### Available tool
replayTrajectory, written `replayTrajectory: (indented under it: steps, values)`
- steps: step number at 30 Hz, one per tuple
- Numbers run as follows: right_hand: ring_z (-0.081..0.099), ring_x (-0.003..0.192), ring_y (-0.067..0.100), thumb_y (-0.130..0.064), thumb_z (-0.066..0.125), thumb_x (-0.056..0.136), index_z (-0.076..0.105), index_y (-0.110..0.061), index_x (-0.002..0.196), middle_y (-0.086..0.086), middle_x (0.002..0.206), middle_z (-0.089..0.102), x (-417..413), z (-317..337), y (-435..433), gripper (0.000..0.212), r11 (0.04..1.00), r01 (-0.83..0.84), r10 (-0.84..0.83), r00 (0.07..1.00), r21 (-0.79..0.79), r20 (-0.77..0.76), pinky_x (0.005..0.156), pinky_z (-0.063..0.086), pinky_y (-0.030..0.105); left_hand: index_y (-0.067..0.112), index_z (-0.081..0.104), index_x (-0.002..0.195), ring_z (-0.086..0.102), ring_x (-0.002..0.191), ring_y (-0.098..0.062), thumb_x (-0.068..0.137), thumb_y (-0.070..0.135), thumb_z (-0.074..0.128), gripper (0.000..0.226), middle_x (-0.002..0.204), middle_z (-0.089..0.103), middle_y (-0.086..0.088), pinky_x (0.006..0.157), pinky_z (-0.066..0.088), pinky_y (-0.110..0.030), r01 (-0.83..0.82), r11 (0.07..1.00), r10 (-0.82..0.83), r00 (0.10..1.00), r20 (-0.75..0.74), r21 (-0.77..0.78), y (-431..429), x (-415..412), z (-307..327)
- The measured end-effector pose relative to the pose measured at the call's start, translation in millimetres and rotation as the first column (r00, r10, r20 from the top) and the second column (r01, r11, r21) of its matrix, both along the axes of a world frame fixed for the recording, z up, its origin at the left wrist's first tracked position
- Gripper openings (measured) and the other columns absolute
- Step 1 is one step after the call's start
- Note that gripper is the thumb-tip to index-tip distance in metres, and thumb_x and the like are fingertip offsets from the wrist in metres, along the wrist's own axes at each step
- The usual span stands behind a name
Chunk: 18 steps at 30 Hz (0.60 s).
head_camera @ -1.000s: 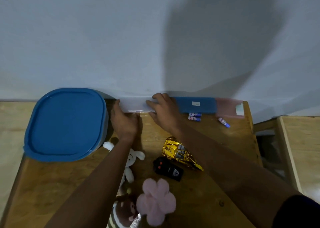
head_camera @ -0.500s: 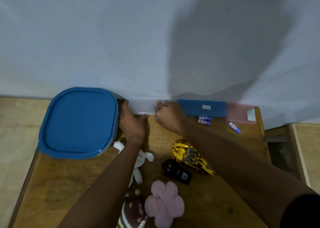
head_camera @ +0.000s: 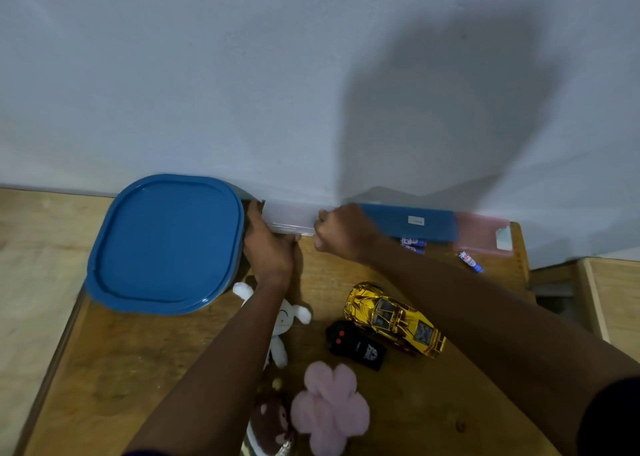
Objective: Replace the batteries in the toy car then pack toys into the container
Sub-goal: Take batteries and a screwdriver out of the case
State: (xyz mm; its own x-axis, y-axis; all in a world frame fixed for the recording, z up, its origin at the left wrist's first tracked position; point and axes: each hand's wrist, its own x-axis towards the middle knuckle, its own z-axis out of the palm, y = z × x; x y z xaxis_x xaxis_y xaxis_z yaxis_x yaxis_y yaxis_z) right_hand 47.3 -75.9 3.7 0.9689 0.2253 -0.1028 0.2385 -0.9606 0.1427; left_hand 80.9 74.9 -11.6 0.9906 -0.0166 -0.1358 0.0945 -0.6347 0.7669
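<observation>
A gold toy car [head_camera: 394, 318] lies on the wooden table [head_camera: 121, 358], with a black remote [head_camera: 356, 344] just in front of it. Loose batteries [head_camera: 412, 244] lie by the wall, and one more battery [head_camera: 470, 261] lies further right. A large container with a blue lid [head_camera: 166, 244] stands at the back left. Against the wall sits a translucent white box [head_camera: 291, 218]. My left hand [head_camera: 268, 251] grips its left end, and my right hand [head_camera: 341, 233] curls round its right end.
A blue case [head_camera: 408, 221] and a pink case [head_camera: 481, 233] line the wall to the right of the box. A white plush [head_camera: 285, 317], a pink flower plush [head_camera: 330, 407] and a brown plush [head_camera: 273, 421] lie near the table's front. The table ends at the right.
My right hand's fingers went from lying flat on the box to curling at its right end. My left hand closed in on the left end. The toys and batteries stayed put.
</observation>
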Motion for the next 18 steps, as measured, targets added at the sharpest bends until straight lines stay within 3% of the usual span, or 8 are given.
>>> replayTrajectory:
  steps: [4, 7, 9, 11, 15, 18]
  values:
    - [0.053, 0.044, 0.030, -0.026, 0.069, 0.072, 0.061, -0.009, 0.057, 0.010, 0.052, 0.056, 2.7, 5.2, -8.7, 0.024, 0.966, 0.073, -0.077, 0.997, 0.247, 0.008, 0.052, 0.033, 0.027, 0.019, 0.029, 0.151, 0.058, 0.126, -0.033, 0.072, 0.007, 0.087, 0.099, 0.138, 0.060, -0.014, 0.100, 0.050, -0.041, 0.013, 1.000, -0.013, 1.000, -0.020, -0.011, 1.4, -0.1, 2.4]
    - [0.061, 0.059, 0.027, -0.039, 0.060, 0.081, 0.070, -0.010, 0.071, 0.007, 0.066, 0.068, 10.0, 11.9, -20.5, 0.031, 0.888, 0.210, -0.226, 0.974, 0.409, -0.011, 0.060, 0.048, 0.033, 0.019, 0.023, 0.153, 0.057, 0.127, -0.038, 0.075, 0.007, 0.086, 0.101, 0.139, 0.059, -0.019, 0.101, 0.050, -0.046, 0.004, 1.000, -0.005, 0.998, -0.059, -0.022, 0.3, -3.2, 7.7]
    - [0.065, 0.067, 0.025, -0.045, 0.060, 0.087, 0.072, -0.014, 0.079, 0.004, 0.073, 0.071, 11.3, 16.1, -25.7, 0.034, 0.884, 0.251, -0.298, 0.952, 0.395, 0.062, 0.064, 0.051, 0.033, 0.017, 0.025, 0.149, 0.056, 0.128, -0.037, 0.075, 0.008, 0.086, 0.096, 0.142, 0.054, -0.020, 0.098, 0.050, -0.042, 0.043, 0.999, -0.044, 0.997, -0.056, -0.028, -1.0, -9.1, 10.5]
    - [0.065, 0.065, 0.022, -0.047, 0.064, 0.085, 0.074, -0.018, 0.082, -0.001, 0.071, 0.070, 9.8, 17.6, -25.8, 0.031, 0.912, 0.287, -0.358, 0.905, 0.294, 0.228, 0.060, 0.049, 0.028, 0.015, 0.032, 0.143, 0.052, 0.129, -0.032, 0.076, 0.011, 0.086, 0.086, 0.148, 0.043, -0.017, 0.093, 0.045, -0.032, 0.138, 0.990, -0.137, 0.990, -0.032, 0.019, -1.2, -14.8, 11.5]
    - [0.064, 0.063, 0.020, -0.031, 0.074, 0.078, 0.069, -0.018, 0.073, 0.000, 0.071, 0.066, -0.2, 14.0, -15.9, 0.014, 0.915, 0.257, -0.378, 0.818, 0.311, 0.434, 0.053, 0.044, 0.025, 0.013, 0.059, 0.127, 0.048, 0.128, -0.027, 0.087, 0.034, 0.078, 0.049, 0.151, 0.037, -0.012, 0.094, 0.039, -0.030, 0.280, 0.950, -0.271, 0.959, -0.082, 0.141, 5.1, -18.2, 12.8]
    - [0.064, 0.064, 0.019, -0.033, 0.071, 0.086, 0.070, -0.017, 0.076, 0.001, 0.072, 0.066, -7.3, 10.5, -12.0, 0.019, 0.891, 0.238, -0.375, 0.865, 0.385, 0.333, 0.056, 0.045, 0.026, 0.013, 0.064, 0.117, 0.052, 0.114, -0.021, 0.088, 0.039, 0.075, 0.039, 0.144, 0.045, -0.011, 0.087, 0.039, -0.028, 0.290, 0.945, -0.278, 0.956, -0.094, 0.154, 12.7, -17.2, 9.5]
